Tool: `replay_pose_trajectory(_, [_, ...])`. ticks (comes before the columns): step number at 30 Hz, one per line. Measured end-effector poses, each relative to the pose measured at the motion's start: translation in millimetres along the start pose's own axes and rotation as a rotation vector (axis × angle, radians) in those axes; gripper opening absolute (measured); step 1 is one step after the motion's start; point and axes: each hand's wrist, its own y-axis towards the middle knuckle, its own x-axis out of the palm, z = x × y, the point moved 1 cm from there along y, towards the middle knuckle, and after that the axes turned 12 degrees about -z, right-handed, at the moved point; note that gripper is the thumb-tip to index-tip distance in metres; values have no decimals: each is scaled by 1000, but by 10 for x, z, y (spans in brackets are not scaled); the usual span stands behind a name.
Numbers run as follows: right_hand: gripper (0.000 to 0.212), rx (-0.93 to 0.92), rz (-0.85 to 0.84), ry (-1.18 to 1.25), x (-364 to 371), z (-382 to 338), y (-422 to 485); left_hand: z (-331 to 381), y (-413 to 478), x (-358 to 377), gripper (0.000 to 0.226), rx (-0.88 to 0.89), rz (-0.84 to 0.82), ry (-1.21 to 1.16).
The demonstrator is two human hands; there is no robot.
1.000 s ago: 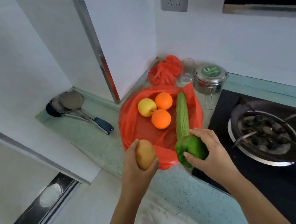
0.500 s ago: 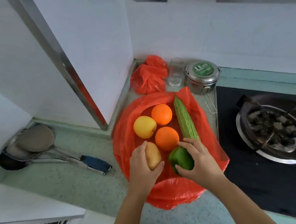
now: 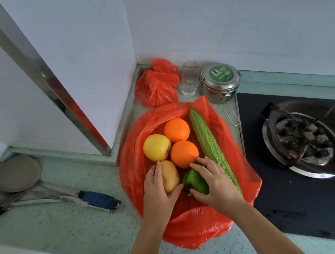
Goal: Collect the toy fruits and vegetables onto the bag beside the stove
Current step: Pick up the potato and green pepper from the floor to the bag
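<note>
A red plastic bag (image 3: 133, 163) lies spread on the counter left of the stove. On it sit a yellow apple (image 3: 156, 147), two oranges (image 3: 176, 129) (image 3: 184, 153) and a long green bitter gourd (image 3: 212, 149). My left hand (image 3: 159, 192) grips a brown potato (image 3: 171, 177) resting on the bag just below the apple. My right hand (image 3: 215, 181) is closed over a green bell pepper (image 3: 195, 183) beside the potato, also down on the bag.
A crumpled red bag (image 3: 157, 84), a clear glass (image 3: 190, 78) and a steel lidded tin (image 3: 221, 84) stand at the back. A black stove (image 3: 294, 202) with a dirty wok (image 3: 306, 141) is to the right. Ladles with a blue handle (image 3: 98, 199) lie left.
Both hands moved forward over the bag and lowered the potato and green pepper onto it, beside the oranges and apple. The view tilted down and closer.
</note>
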Motion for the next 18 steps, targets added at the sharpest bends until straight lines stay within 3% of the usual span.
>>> replay_pose_trajectory(10, [71,13,-37,-45,-8,-15,-8,23,-10,-49,89,-16,18,61])
replay_pose_trajectory(18, [68,-5,-10,-49,-112,-59,-102,67,-71,-94,71,7,73,152])
